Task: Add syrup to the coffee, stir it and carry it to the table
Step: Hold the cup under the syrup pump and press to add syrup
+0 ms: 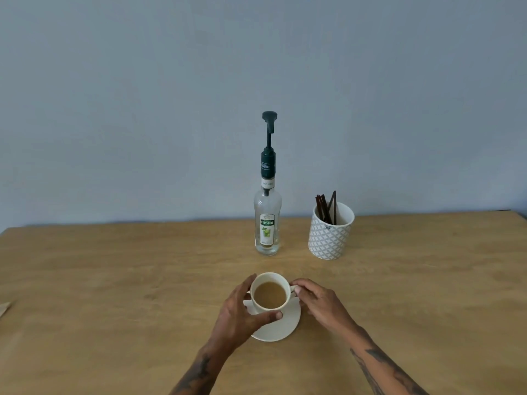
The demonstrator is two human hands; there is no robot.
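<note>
A white cup (pixel 270 292) of light brown coffee stands on a white saucer (pixel 281 326) near the front middle of the wooden table (pixel 114 280). My left hand (pixel 242 312) wraps around the cup's left side, thumb at its front. My right hand (pixel 316 302) pinches the cup's handle on the right. Behind the cup stands a clear syrup bottle (pixel 267 220) with a dark green pump on top, its spout raised. To the bottle's right a patterned white pot (pixel 329 235) holds several dark stir sticks (pixel 326 208).
A plain blue-grey wall runs behind the table's far edge. A scrap of brown paper (pixel 4 309) lies at the left edge of the view. The table's right corner shows at the far right.
</note>
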